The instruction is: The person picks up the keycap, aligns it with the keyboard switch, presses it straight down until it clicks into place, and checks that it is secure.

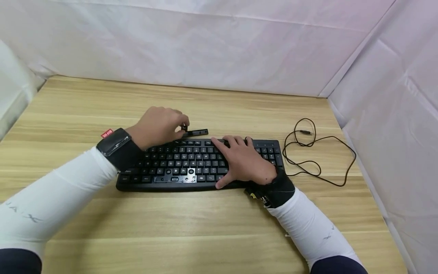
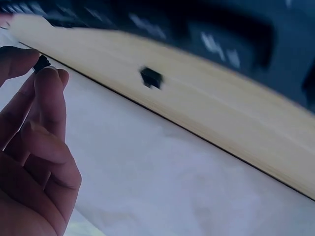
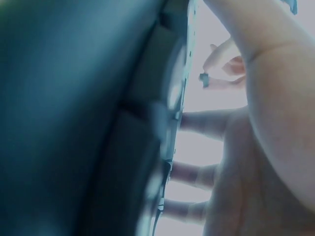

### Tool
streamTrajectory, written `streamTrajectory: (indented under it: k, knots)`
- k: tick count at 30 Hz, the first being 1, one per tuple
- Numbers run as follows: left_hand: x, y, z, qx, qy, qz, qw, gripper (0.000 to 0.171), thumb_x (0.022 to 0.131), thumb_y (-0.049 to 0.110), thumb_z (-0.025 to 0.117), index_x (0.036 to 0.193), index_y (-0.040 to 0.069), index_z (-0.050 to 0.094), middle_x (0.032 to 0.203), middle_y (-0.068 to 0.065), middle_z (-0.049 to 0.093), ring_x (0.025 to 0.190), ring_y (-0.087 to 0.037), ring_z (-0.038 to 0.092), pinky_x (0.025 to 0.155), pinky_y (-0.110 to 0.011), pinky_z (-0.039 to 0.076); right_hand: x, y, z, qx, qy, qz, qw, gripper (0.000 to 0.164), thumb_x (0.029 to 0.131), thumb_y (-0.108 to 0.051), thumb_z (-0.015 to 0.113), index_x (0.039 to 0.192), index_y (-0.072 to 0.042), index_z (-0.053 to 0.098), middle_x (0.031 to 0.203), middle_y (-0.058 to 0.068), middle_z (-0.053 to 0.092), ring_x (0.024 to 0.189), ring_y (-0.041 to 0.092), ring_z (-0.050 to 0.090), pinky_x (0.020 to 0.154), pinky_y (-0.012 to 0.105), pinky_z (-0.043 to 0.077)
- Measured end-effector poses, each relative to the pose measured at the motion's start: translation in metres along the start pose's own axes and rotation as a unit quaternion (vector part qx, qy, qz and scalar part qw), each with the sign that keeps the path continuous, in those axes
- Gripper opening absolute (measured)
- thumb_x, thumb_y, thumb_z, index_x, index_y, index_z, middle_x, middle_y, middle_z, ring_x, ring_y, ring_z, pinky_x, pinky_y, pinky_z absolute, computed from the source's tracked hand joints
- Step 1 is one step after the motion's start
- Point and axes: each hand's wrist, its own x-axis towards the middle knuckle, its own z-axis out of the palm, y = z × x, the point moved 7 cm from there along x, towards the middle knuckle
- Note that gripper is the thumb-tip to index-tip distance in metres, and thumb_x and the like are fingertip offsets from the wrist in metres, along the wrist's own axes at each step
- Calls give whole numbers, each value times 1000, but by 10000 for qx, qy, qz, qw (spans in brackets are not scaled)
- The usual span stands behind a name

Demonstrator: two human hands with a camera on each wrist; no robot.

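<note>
A black keyboard [image 1: 205,164] lies on the table, with a bare glossy slot [image 1: 174,179] in its bottom row and open key sockets just above. My left hand [image 1: 159,123] is over the keyboard's back edge, pinching a small black keycap [image 2: 42,63] between thumb and forefinger. Close by, a long black space bar key [image 1: 197,133] lies on the table behind the keyboard. In the left wrist view, another loose keycap [image 2: 151,77] sits on the wood. My right hand [image 1: 243,161] rests on the keyboard's right part, fingers spread.
A thin black cable [image 1: 349,156] with a plug [image 1: 305,132] lies looped on the table [image 1: 205,228] to the keyboard's right. White cloth walls [image 1: 191,45] stand along the table's back and right sides.
</note>
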Motion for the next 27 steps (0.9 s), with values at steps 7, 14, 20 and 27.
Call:
streamTrajectory:
  k: [7, 14, 20, 27]
  knots:
    - [-19, 30, 5, -164, -80, 322, 9993, 15, 78, 23, 71, 91, 14, 71, 81, -1, 71, 62, -11, 58, 50, -37, 53, 1, 1, 1, 104, -77, -11, 9999, 128, 52, -79, 67, 152, -19, 14, 146, 17, 29, 129, 36, 25, 99, 68, 22]
    - [-35, 52, 7, -318, -191, 474, 9982, 16, 78, 24, 73, 88, 13, 70, 82, -1, 67, 56, -9, 53, 46, -33, 51, 4, 1, -1, 26, -113, -16, 9999, 128, 53, -79, 67, 152, -18, 13, 146, 19, 29, 129, 38, 24, 100, 67, 21]
    - [-44, 68, 11, -309, -68, 643, 9974, 15, 76, 25, 74, 86, 15, 71, 79, 2, 58, 54, -8, 50, 44, -31, 49, 2, 1, -1, 106, -135, -29, 9998, 127, 54, -78, 67, 152, -19, 13, 146, 18, 28, 129, 36, 24, 99, 68, 22]
    - [-50, 77, 16, -341, -79, 698, 9969, 13, 76, 25, 74, 85, 16, 71, 76, 3, 58, 54, -8, 51, 44, -32, 51, 2, 1, -3, 122, -77, -33, 9999, 127, 54, -78, 68, 152, -19, 14, 146, 17, 29, 129, 35, 24, 100, 69, 21]
